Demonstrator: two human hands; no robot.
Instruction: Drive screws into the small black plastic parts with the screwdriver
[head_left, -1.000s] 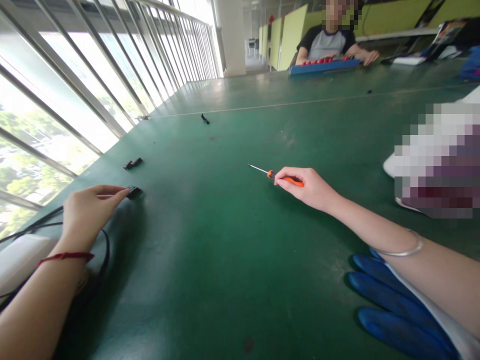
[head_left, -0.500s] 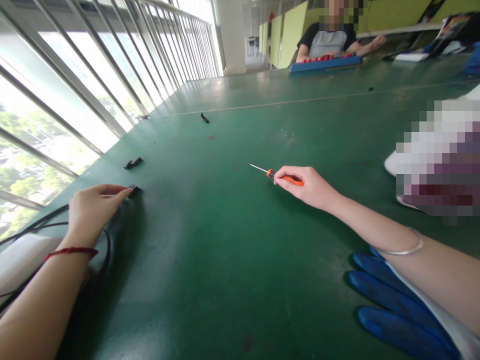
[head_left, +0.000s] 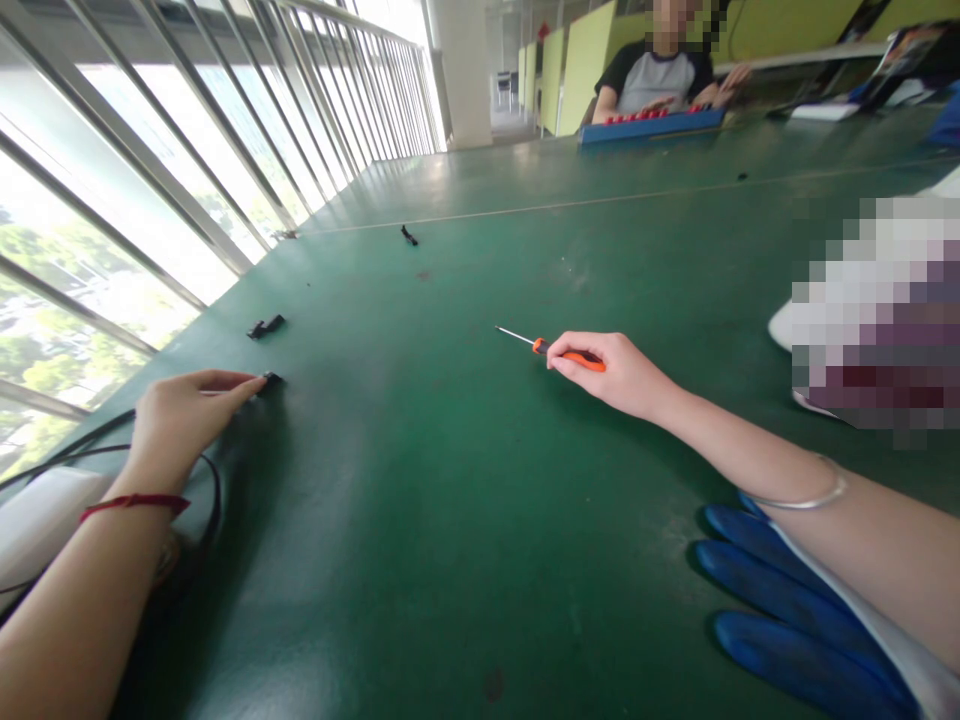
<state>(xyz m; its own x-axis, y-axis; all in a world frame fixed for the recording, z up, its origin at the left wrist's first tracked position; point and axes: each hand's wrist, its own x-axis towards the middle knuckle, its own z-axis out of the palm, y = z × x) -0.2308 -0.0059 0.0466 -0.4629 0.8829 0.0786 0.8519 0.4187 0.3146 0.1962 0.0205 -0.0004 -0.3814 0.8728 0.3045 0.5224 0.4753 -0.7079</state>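
Pinched between the thumb and fingers of my left hand [head_left: 184, 415] is a small black part [head_left: 272, 379], mostly hidden by the fingertips, at the left of the green table [head_left: 420, 480]. My right hand [head_left: 611, 372] is closed around the handle of an orange and black screwdriver [head_left: 573, 360]. Its thin metal shaft points left and slightly away from me, above or on the tabletop; I cannot tell which. Just beyond my left hand lies another black part [head_left: 266, 327], and a smaller black piece [head_left: 409, 236] rests farther back.
Blue-fingered gloves [head_left: 787, 590] lie under my right forearm. A white box [head_left: 45, 515] and black cables [head_left: 216, 490] sit beside my left forearm. Metal railings [head_left: 247, 130] run along the left. Across the table a person [head_left: 660, 80] sits behind a blue tray [head_left: 652, 127] holding red things.
Both of my hands stay nearly still, with the left wrist shifting slightly left. The person across the table has drawn one raised hand inward.
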